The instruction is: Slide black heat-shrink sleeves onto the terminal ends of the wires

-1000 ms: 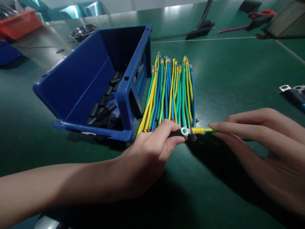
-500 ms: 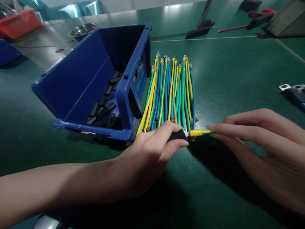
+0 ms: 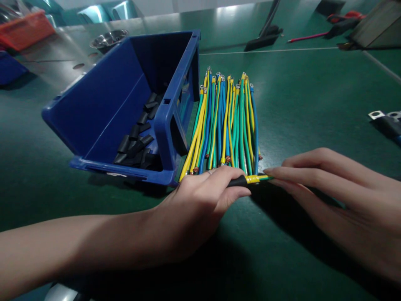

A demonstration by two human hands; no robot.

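Observation:
My left hand (image 3: 200, 205) is closed round a short black sleeve (image 3: 237, 181), thumb and forefinger pinching its near end. From the right, my right hand (image 3: 335, 196) pinches a thin green-and-yellow wire (image 3: 265, 178) between thumb and fingertips. The wire's yellow end collar (image 3: 252, 179) meets the mouth of the black sleeve, and the metal tip beyond it is hidden. Just behind my left hand lies a row of yellow, green and blue cables (image 3: 227, 121); metal ring lugs show at their far ends and bare copper at some near ends.
A blue bin (image 3: 162, 138) with several loose black sleeves (image 3: 138, 140) stands left of the cables. Farther back are a metal bowl (image 3: 108, 39) and an orange basket (image 3: 26, 31). Black-sleeved lugs (image 3: 387, 123) lie at the right edge of the green table (image 3: 307, 96).
My right hand has moved left, bringing the wire's metal tip into the black sleeve, so the tip no longer shows. My left hand has shifted slightly down.

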